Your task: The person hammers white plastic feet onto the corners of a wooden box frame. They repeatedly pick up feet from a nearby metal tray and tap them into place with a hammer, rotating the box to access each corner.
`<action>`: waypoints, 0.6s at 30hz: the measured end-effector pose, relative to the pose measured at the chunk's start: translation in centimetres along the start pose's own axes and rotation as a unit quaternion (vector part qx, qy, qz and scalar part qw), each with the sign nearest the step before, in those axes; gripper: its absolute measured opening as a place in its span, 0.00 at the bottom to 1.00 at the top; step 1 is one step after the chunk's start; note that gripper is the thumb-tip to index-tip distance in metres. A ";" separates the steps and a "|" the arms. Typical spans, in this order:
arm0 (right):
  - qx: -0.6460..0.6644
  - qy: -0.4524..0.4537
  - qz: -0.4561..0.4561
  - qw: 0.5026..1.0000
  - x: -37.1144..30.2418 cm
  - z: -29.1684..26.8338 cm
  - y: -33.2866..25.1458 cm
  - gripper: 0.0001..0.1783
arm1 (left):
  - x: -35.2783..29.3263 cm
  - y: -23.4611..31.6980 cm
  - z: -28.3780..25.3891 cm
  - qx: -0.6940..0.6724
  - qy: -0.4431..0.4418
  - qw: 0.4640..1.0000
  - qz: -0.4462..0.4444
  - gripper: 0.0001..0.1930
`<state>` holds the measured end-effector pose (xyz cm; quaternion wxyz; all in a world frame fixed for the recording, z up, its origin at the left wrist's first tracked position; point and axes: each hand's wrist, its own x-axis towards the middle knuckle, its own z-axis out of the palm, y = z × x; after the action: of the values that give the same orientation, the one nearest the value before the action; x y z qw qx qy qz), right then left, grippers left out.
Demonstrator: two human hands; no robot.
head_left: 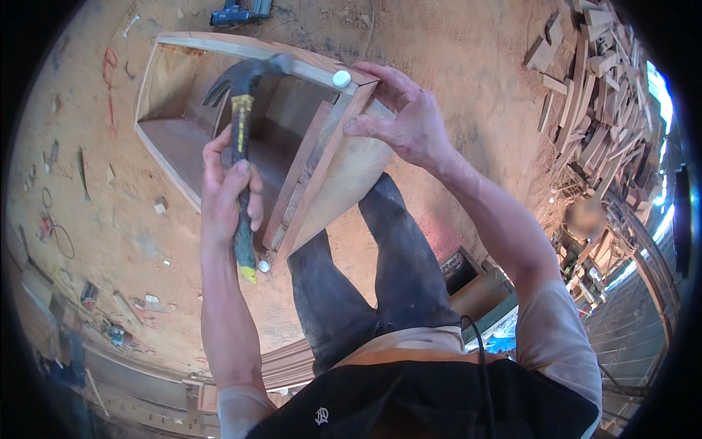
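One left hand (227, 192) grips one hammer (242, 121), one right hand (411, 121) one wooden box (342, 181) by its corner.

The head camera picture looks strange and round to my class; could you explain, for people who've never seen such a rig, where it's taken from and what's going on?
There is no robot here: a person works with two bare hands. A wide fisheye camera worn on the head looks down, which makes the picture round and bends straight edges. Both arms, the shirt and the dark trousers are the wearer's own. The left hand holds a hammer by its handle. The right hand holds a corner of an open wooden box. The ground has tools and scraps on it, and pieces of wood lie heaped at the right.
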<state>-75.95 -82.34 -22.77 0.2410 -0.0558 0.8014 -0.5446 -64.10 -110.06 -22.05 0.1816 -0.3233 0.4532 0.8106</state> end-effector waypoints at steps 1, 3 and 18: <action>0.001 -0.003 0.004 1.000 0.1 0.0 0.0 0.50 | 0.4 0.1 0.0 0.011 -0.024 0.999 -0.030 0.30; 0.012 -0.002 0.005 1.000 0.1 0.0 0.1 0.51 | 0.9 0.4 -0.1 0.022 -0.079 0.996 -0.040 0.30; -0.268 -0.049 -0.112 0.955 2.6 -1.6 -4.5 0.35 | -0.5 -0.4 -1.5 -0.039 -0.029 0.999 -0.019 0.35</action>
<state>-79.72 -83.69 -19.14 0.1936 -0.2348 0.8938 -0.3296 -62.98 -111.13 -22.50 0.1972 -0.3148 0.4094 0.8333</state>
